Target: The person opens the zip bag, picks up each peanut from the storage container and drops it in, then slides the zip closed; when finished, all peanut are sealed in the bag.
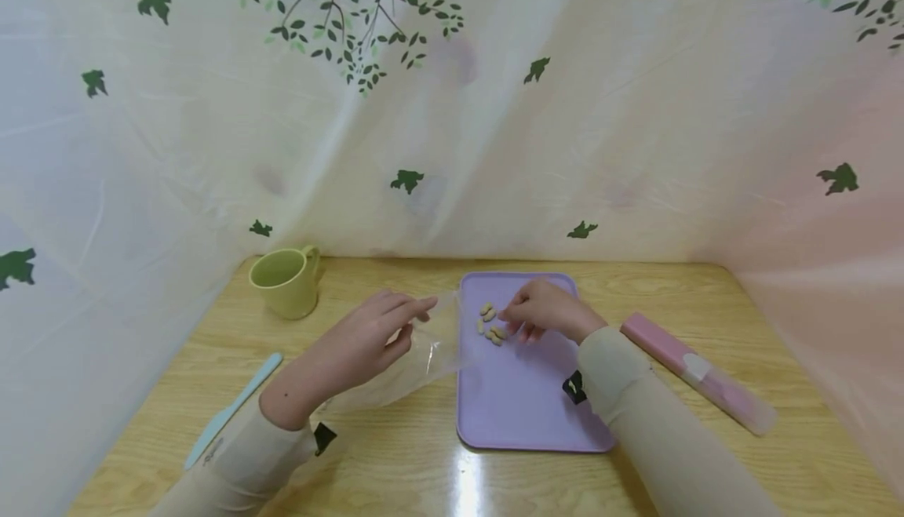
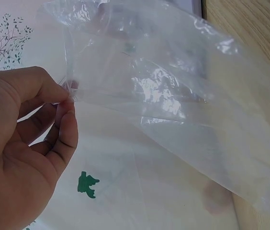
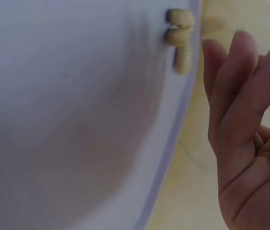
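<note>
My left hand (image 1: 374, 336) pinches the edge of a clear plastic bag (image 2: 173, 100) between thumb and fingertips. The bag spreads rightward from the hand, and its far edge reaches the left side of a purple tray (image 1: 523, 415). Several peanuts in their shells (image 1: 487, 314) lie in the tray's upper left part. Over the tray, just right of these peanuts, is my right hand (image 1: 547, 309), fingers loosely bent and pointing left. No held thing shows in its fingers (image 3: 240, 62) in the right wrist view, where the thumb cannot be made out.
A green mug (image 1: 286, 285) stands at the table's back left. Nearer lies a pale blue knife-shaped utensil (image 1: 236, 407), left of my left forearm. A pink case with a translucent end (image 1: 695, 368) lies right of the tray. Behind the table (image 1: 395, 454) hangs a printed curtain (image 1: 494, 148).
</note>
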`<state>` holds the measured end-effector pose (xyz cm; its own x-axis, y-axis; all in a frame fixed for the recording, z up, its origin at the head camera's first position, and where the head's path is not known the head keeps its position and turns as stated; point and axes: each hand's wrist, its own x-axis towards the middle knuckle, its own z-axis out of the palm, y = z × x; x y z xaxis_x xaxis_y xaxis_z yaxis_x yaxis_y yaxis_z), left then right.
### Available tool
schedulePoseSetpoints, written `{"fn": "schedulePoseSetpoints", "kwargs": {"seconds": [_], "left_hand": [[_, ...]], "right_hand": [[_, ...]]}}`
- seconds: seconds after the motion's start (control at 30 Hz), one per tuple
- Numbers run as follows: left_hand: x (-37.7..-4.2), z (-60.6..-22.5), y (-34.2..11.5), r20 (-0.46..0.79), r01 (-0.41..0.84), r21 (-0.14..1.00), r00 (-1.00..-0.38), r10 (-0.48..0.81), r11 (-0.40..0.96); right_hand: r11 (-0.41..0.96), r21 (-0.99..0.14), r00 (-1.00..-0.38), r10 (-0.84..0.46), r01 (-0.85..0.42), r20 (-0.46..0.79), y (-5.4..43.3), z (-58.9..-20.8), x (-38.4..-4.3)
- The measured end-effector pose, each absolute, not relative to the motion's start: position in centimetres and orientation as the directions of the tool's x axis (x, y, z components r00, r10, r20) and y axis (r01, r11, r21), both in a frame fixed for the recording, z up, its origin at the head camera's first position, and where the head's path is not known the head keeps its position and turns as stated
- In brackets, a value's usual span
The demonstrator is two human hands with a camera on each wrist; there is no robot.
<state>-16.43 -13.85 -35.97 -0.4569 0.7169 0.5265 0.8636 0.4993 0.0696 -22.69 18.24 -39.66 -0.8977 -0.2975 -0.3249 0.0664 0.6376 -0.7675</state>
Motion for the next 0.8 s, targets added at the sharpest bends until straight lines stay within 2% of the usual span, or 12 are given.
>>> {"fn": "schedulePoseSetpoints", "kwargs": {"seconds": [0.2, 0.8], "left_hand": [[-16.5, -36.1, -13.9, 0.531, 0.870, 0.066, -0.445, 0.721, 0.489], [-16.7, -36.3, -14.0, 0.552, 0.878, 0.058, -0.425, 0.717, 0.475]], "right_hand": [[0.660, -0.746, -0.865, -0.319, 0.090, -0.387, 17.9, -41.0, -23.4], [0.711, -0.696, -0.859, -0.292, 0.099, -0.421, 16.4, -42.2, -24.0]]}}
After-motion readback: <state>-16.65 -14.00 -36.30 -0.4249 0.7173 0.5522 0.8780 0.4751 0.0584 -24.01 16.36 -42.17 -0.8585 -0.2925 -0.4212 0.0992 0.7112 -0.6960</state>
